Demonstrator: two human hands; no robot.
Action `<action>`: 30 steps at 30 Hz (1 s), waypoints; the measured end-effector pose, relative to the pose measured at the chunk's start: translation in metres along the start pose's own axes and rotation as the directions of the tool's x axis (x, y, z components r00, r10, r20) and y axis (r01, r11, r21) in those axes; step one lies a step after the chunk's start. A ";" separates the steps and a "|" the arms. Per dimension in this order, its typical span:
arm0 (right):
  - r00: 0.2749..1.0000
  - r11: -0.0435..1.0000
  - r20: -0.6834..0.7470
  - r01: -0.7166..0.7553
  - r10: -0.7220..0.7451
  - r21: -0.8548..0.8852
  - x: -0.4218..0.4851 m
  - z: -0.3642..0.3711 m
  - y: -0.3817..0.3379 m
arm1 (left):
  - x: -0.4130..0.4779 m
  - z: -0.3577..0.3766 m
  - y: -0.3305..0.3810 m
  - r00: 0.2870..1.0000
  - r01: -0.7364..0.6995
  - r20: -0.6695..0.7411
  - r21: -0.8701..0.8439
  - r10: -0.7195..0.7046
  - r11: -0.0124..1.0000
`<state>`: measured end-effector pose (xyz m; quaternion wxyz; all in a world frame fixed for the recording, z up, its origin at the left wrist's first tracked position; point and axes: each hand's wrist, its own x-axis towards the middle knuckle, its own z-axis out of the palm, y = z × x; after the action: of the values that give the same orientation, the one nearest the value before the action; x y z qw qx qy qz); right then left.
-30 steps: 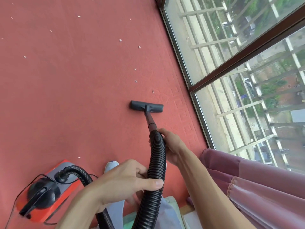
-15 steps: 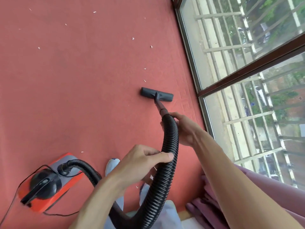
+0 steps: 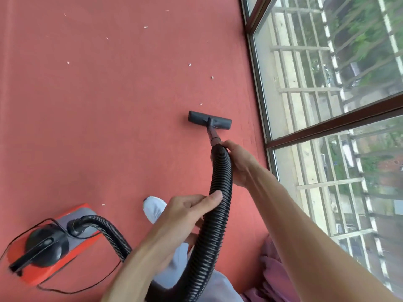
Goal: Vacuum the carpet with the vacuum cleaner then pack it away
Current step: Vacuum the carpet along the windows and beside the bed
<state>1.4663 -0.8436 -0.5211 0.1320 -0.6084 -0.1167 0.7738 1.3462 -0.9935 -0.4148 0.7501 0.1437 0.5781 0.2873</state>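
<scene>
On the red carpet (image 3: 98, 127), both hands grip the hose (image 3: 220, 182): left (image 3: 187, 212), right (image 3: 239, 162).

Under the fingers (image 3: 209, 199), the hose (image 3: 220, 171) is ribbed, glossy black plastic. Beyond them, the carpet (image 3: 109, 105) looks matt.

The right hand (image 3: 238, 163) grips the hose (image 3: 220, 177) at its far end, fingers curled round it, with the arm stretched out forward. The left hand (image 3: 185, 214) holds the hose lower down, thumb pressed against its side and forearm bare.
</scene>
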 end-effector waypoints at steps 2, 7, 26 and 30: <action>0.999 0.999 0.028 -0.022 0.021 0.025 -0.002 0.000 0.001 | -0.001 -0.002 0.007 0.999 -0.013 0.029 0.021 0.012 1.000; 0.995 0.995 0.033 -0.095 0.094 0.030 0.016 0.020 0.004 | 0.009 -0.018 0.024 0.999 0.033 -0.034 0.031 -0.032 0.999; 0.979 1.000 -0.204 -0.007 0.007 0.002 0.072 0.097 -0.052 | 0.043 -0.104 0.092 0.985 0.022 -0.169 0.049 -0.013 0.999; 0.983 0.997 -0.179 0.057 -0.049 0.042 0.077 0.112 -0.073 | 0.047 -0.110 0.107 0.985 -0.031 -0.166 0.025 0.034 0.999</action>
<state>1.3451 -0.7508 -0.5404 0.1766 -0.6685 -0.1025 0.7151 1.2211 -0.8936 -0.4253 0.6927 0.1371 0.6395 0.3040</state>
